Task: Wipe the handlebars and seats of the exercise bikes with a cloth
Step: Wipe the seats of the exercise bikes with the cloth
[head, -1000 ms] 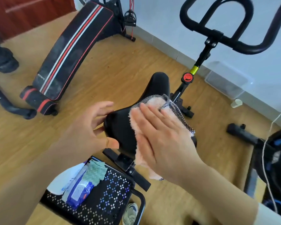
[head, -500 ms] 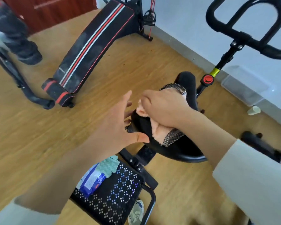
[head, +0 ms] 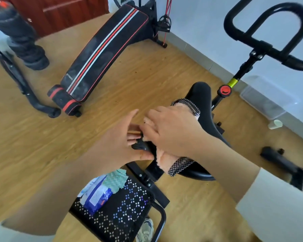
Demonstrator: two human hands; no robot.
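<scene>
While the right hand (head: 171,131) lies at mid-frame, palm down on the pink cloth (head: 164,158), its fingers bend over the fabric and clamp it against the left rear edge of the black bike saddle (head: 202,96). The cloth's checkered border shows both above the knuckles and below the wrist. The left hand (head: 119,142) reaches in from the lower left, spread wide with straight fingers and gripping nothing. Its thumb touches the saddle's rear edge just beside the cloth. The black handlebars (head: 269,28) stand in the upper right of the frame, well apart from both hands.

At lower centre, a black perforated metal rack (head: 122,215) carries a blue wipes pack (head: 96,196) with a green rag (head: 115,180) partly over it. A clear plastic box (head: 264,102) sits by the wall at right; its contents cannot be made out. A small white cup (head: 275,124) stands near it.
</scene>
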